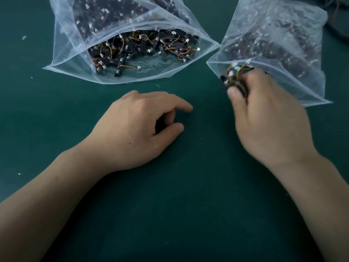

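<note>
Working surface: green mat (188, 205), flat, bearing both bags and both hands.
Left bag: clear plastic left bag (151, 72), lying on the mat with its mouth open toward the person; loose modules (143, 46) are heaped inside.
Right bag: clear plastic right bag (311, 87), its corner near the left bag's, mouth also toward the person; its contents are indistinct behind the film.
Right hand: right hand (272, 125) at the mouth of the right bag, fingers and thumb (235, 95) curled round a bundle of modules; its outline is blurred.
Left hand: left hand (132, 129) rests on the mat in front of the left bag, fingers loosely curled, holding nothing, apart from both bags.
Task item: bundle of modules (233, 80), small black bodies held at the lower lip of the right bag.
Leads: thin yellow and orange wires (242, 66) rise from the bundle.
Terminals: white connectors (230, 73) sit at the wire ends.
Handling estimate: light; bodies probably rigid, wires soft and liable to snag on neighbouring parts.
Grip location: take hold on the black bodies, not on the wires or connectors, which would likely strain under a pull.
Bag note: the film looks limp and slippery; steady its rim with the free hand.
</note>
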`<state>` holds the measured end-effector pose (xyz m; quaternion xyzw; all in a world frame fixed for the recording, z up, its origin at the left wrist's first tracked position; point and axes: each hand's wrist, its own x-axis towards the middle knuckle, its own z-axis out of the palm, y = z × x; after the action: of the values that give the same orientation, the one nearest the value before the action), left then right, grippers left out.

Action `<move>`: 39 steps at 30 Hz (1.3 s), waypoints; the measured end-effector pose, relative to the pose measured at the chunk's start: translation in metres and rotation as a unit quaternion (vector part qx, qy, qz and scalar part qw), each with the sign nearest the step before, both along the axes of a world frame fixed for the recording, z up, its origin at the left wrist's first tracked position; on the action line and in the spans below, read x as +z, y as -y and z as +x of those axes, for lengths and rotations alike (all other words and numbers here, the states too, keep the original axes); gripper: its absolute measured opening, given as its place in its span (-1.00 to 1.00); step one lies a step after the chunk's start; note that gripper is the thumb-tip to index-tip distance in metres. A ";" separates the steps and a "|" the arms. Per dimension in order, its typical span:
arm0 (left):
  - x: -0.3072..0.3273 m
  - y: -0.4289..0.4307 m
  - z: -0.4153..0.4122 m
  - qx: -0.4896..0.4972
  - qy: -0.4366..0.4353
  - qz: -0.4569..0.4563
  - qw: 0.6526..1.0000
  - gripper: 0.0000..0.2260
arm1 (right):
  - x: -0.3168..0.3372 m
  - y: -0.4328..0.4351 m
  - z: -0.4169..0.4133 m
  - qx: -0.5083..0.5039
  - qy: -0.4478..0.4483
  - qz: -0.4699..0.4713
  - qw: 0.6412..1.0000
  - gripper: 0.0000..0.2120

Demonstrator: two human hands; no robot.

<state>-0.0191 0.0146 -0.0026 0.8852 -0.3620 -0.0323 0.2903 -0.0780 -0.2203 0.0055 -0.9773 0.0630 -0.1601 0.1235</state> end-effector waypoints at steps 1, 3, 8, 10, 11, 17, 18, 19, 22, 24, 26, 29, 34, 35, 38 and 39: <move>0.000 0.000 0.000 0.001 0.001 0.002 1.000 -0.74 | 0.000 0.009 0.004 -0.022 -0.002 -0.002 1.000 -0.72; 0.000 0.001 -0.001 0.002 0.004 0.006 1.000 -0.75 | 0.000 0.021 0.008 -0.059 -0.002 0.003 0.998 -0.73; 0.000 0.001 -0.001 0.002 0.006 0.001 1.000 -0.75 | -0.004 0.023 0.005 -0.124 0.041 -0.007 0.991 -0.70; 0.000 0.001 -0.001 0.001 0.004 -0.001 1.000 -0.75 | -0.003 0.023 0.004 -0.112 0.059 0.014 0.992 -0.71; 0.000 0.001 -0.001 -0.001 0.004 -0.002 1.000 -0.76 | -0.003 0.022 0.004 -0.101 0.061 0.026 0.993 -0.70; -0.001 0.000 -0.001 -0.007 0.008 -0.003 1.000 -0.78 | -0.004 0.019 0.004 -0.046 0.010 0.064 0.997 -0.64; -0.001 0.000 -0.001 -0.007 0.008 -0.003 1.000 -0.79 | -0.004 0.018 0.004 -0.042 0.005 0.062 0.997 -0.63; -0.001 0.001 -0.001 -0.007 0.008 -0.004 1.000 -0.79 | -0.004 0.017 0.004 -0.040 0.006 0.057 0.998 -0.63; -0.001 0.001 -0.001 -0.007 0.009 -0.002 1.000 -0.79 | -0.005 0.018 0.004 -0.055 0.033 0.047 0.997 -0.69; -0.001 0.001 -0.001 -0.006 0.010 0.000 1.000 -0.79 | -0.006 0.022 0.004 -0.071 0.040 0.044 0.996 -0.78; 0.000 0.001 -0.001 -0.005 0.009 0.001 1.000 -0.79 | -0.007 0.025 0.005 -0.055 0.035 0.045 0.997 -0.86; -0.001 0.001 -0.001 -0.004 0.006 0.002 1.000 -0.79 | -0.010 0.024 0.003 -0.003 0.035 0.047 0.998 -0.80; -0.001 0.001 -0.001 -0.002 0.006 0.000 1.000 -0.79 | -0.009 0.010 0.007 -0.020 -0.043 0.018 0.999 -0.57; -0.001 0.001 -0.001 -0.002 0.006 -0.001 1.000 -0.80 | -0.009 0.008 0.007 -0.034 -0.054 0.015 0.998 -0.51; -0.001 0.002 -0.001 -0.002 0.006 -0.001 1.000 -0.80 | -0.012 0.005 0.007 -0.061 -0.071 -0.003 0.996 -0.43; -0.001 0.002 -0.001 -0.002 0.006 -0.001 1.000 -0.80 | -0.013 0.005 0.006 -0.065 -0.067 -0.002 0.996 -0.44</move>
<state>-0.0204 0.0128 -0.0033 0.8842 -0.3657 -0.0270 0.2893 -0.0722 -0.2251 -0.0072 -0.9800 0.1341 -0.1016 0.1065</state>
